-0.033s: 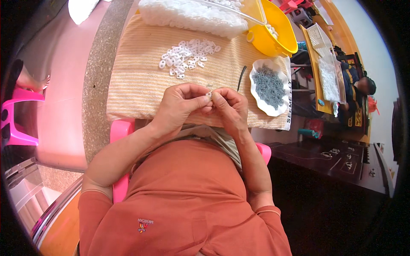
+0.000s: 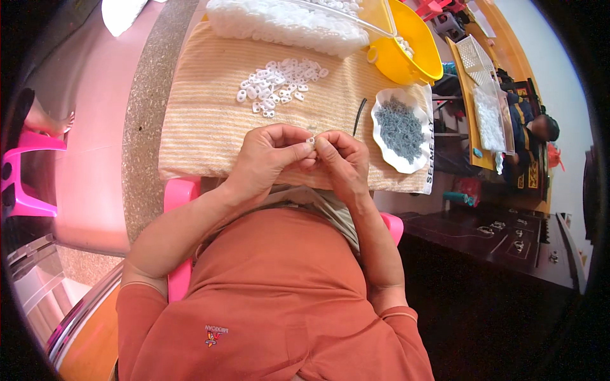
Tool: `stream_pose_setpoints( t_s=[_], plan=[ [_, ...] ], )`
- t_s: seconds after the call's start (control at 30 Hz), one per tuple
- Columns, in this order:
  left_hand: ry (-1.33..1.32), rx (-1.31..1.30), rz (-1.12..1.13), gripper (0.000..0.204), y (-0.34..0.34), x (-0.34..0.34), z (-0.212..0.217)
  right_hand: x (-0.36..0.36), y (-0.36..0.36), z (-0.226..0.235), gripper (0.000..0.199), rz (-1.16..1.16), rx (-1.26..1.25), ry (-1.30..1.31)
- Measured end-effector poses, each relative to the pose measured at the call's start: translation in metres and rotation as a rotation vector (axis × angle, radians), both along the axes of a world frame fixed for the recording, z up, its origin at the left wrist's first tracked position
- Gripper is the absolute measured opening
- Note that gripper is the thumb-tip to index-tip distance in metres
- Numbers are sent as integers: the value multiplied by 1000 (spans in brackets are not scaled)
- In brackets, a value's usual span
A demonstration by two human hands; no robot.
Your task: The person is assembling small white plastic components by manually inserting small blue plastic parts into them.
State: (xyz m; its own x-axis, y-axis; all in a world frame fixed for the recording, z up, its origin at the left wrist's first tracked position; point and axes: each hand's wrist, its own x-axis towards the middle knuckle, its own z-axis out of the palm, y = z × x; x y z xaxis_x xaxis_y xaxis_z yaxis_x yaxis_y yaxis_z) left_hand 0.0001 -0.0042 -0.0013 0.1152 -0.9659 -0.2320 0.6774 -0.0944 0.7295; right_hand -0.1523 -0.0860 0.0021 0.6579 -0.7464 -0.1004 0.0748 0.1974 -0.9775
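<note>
Just over the table's near edge, my left hand [image 2: 257, 160] and my right hand [image 2: 345, 164] meet, fingertips pinched together. Between them they hold a small white plastic piece with holes [image 2: 311, 141], mostly covered by the fingers. A loose pile of similar white pieces [image 2: 279, 82] lies on the striped cloth [image 2: 203, 114] beyond my left hand. To the right of my right hand, a white scalloped dish [image 2: 377, 134] holds many small dark grey parts [image 2: 400, 127]. A thin black stick-like tool [image 2: 359, 117] lies between my right hand and the dish.
At the table's far side stand a clear bin full of white pieces [image 2: 286, 28] and a yellow basin [image 2: 397, 66]. A person [image 2: 540, 128] is at another table on the right, with a tray of white pieces [image 2: 488, 117]. A pink stool [image 2: 32, 184] stands at left.
</note>
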Motion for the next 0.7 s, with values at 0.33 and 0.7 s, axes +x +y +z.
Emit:
stream_pose_setpoints(
  t_s=[0.33, 0.7],
  plan=[
    [-4, -6, -11, 17, 1, 0, 0, 0, 1, 1, 17, 0, -23, 22],
    [-37, 6, 36, 16, 2, -4, -2, 3, 5, 3, 17, -26, -79, 43]
  ],
)
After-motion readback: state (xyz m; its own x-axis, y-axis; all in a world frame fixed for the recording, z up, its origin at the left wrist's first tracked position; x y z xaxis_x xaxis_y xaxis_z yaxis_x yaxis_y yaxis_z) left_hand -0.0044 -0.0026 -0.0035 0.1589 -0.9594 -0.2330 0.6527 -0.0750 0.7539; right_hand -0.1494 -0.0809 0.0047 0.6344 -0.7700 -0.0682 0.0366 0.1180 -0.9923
